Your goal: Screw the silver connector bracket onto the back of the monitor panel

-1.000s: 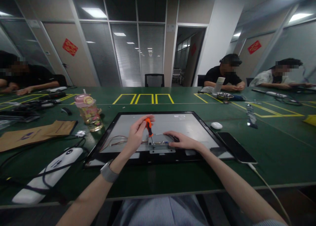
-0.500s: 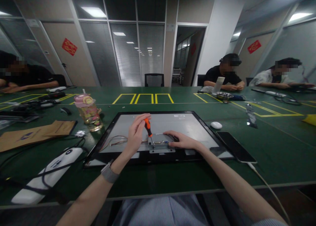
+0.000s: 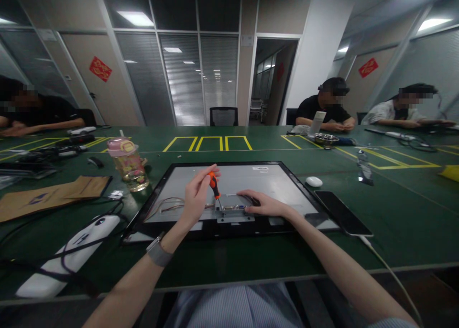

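An orange and black screwdriver (image 3: 214,184) is in my left hand (image 3: 197,192), its shaft slanting down to the left part of a metal bracket with ports (image 3: 234,212). Its tip is too small to make out clearly. The bracket lies at the near edge of a flat display panel (image 3: 272,184), back side up with a black frame. My right hand (image 3: 265,204) rests on the right end of the bracket, fingers stretched out. Thin wires (image 3: 168,202) run over the panel left of the bracket.
Left of the panel are a pink-lidded bottle (image 3: 128,163), a brown paper bag (image 3: 53,196) and a white power strip (image 3: 71,256) with black cables. On the right lie a white earbud case (image 3: 313,181) and a phone (image 3: 343,213) on a cable. Several people sit across the table.
My left hand has shifted very slightly on the screwdriver's handle, its fingers spread a little differently at the top. My right hand and the panel stay where they were.
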The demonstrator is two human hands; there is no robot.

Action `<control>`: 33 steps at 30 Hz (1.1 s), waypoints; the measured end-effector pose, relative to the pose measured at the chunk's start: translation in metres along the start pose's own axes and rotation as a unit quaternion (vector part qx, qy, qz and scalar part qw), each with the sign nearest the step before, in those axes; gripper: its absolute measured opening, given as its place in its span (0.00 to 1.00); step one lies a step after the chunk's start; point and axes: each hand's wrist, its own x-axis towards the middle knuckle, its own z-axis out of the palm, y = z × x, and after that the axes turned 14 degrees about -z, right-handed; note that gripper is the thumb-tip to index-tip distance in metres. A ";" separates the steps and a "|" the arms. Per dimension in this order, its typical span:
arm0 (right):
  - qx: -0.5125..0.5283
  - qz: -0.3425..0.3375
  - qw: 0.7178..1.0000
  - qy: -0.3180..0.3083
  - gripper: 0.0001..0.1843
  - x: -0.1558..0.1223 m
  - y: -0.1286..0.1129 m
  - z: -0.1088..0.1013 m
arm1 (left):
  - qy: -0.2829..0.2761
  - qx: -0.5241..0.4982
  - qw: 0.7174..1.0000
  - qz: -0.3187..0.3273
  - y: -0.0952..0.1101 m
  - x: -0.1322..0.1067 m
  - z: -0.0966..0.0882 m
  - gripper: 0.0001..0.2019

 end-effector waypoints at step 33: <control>0.007 0.005 1.000 0.003 0.32 0.000 -0.003 0.000 | 0.053 0.075 0.996 0.017 -0.002 0.001 0.000 0.09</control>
